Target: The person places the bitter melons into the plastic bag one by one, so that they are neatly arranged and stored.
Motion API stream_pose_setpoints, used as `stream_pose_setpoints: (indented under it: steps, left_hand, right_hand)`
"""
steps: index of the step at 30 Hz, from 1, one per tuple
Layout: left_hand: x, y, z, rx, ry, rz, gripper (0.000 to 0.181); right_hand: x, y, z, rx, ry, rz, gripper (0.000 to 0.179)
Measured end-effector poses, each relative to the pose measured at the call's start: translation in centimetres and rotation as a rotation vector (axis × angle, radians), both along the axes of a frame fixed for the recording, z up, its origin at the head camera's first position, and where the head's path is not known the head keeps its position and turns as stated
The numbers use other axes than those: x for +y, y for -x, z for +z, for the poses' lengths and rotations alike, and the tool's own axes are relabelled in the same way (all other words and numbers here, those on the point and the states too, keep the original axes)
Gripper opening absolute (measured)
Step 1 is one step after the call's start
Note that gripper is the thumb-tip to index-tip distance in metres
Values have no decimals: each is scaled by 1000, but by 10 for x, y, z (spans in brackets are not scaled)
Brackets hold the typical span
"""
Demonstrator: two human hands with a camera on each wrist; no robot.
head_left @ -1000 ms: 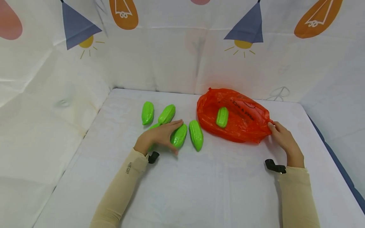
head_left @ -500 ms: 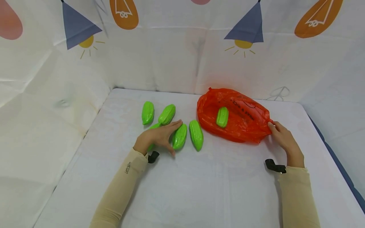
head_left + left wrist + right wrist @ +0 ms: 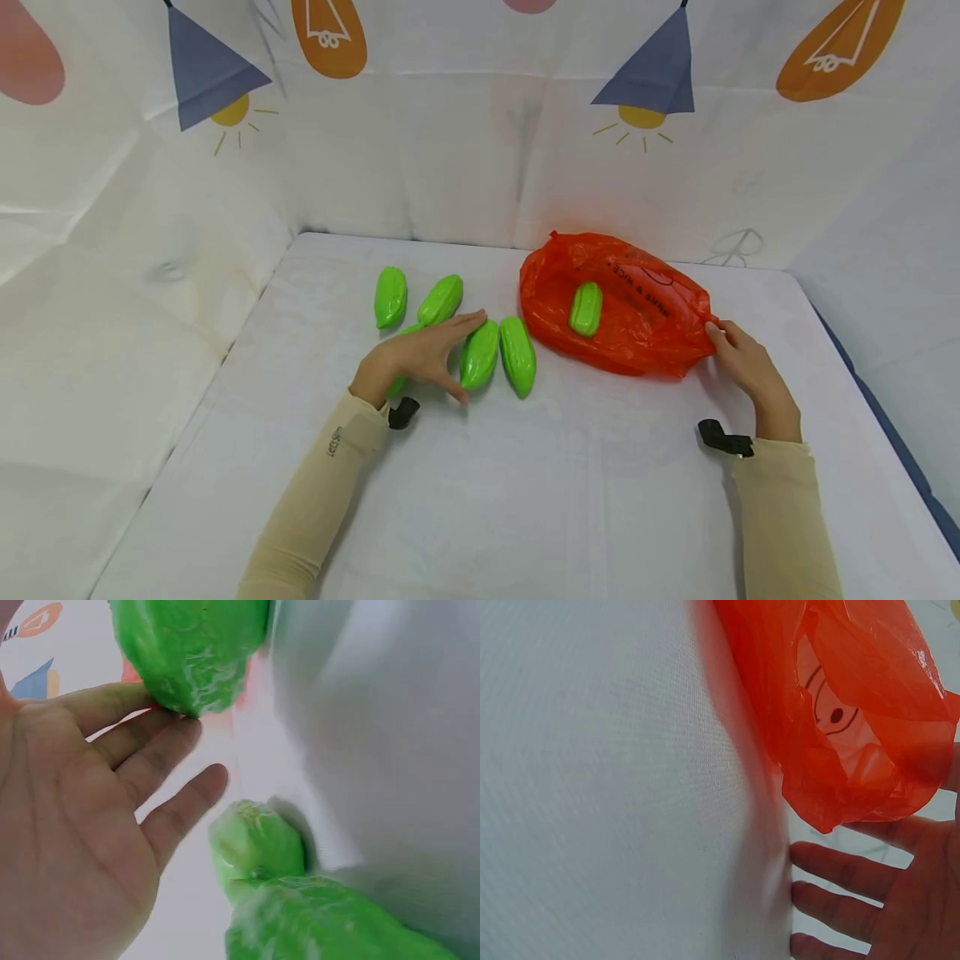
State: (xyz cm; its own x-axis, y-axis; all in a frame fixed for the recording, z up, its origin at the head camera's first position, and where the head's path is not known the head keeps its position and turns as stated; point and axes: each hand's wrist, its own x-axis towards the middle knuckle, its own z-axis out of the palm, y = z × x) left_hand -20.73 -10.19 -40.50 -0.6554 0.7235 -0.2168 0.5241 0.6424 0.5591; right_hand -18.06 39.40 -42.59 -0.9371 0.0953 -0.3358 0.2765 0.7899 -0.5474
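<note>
I have the left grip [image 3: 422,353] spread wide, with the near green fruit [image 3: 478,358] between its thumb and fingers. The left wrist view shows the fingers nearly straight, their tips at the fruit's surface; I don't read that as a hold. The right grip [image 3: 744,360] pinches the corner of the red bag [image 3: 654,343] between thumb and forefinger, its other fingers extended.

A neighbouring fruit [image 3: 518,358] lies close beside the near one, on the side away from my left palm; I can't tell whether the two touch. Under the left grip is a partly covered fruit [image 3: 409,330]; beyond its knuckles lies a far fruit [image 3: 441,300], with an outer fruit [image 3: 391,297] off to its left. Between my two grips, one bagged fruit [image 3: 586,309] lies within the red bag's outline; whether it sits inside or on top, I can't settle from here.

I judge the step in hand as taking hold of the near green fruit. The next move, I think, calls for closing thumb and fingers round it and lifting it off the counter [image 3: 585,483] without nudging its neighbour, while the right grip steadies the bag.
</note>
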Motion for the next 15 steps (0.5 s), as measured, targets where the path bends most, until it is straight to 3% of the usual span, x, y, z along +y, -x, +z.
stream_pose_setpoints:
  steps: [8, 15]
  left_hand:
    - [7, -3, 2, 27, -78, -8, 128]
    - [9, -6, 5, 40, -80, -6, 129]
  right_hand:
    - [1, 1, 0, 8, -13, 9, 85]
    - [-1, 0, 1, -1, -14, 7, 85]
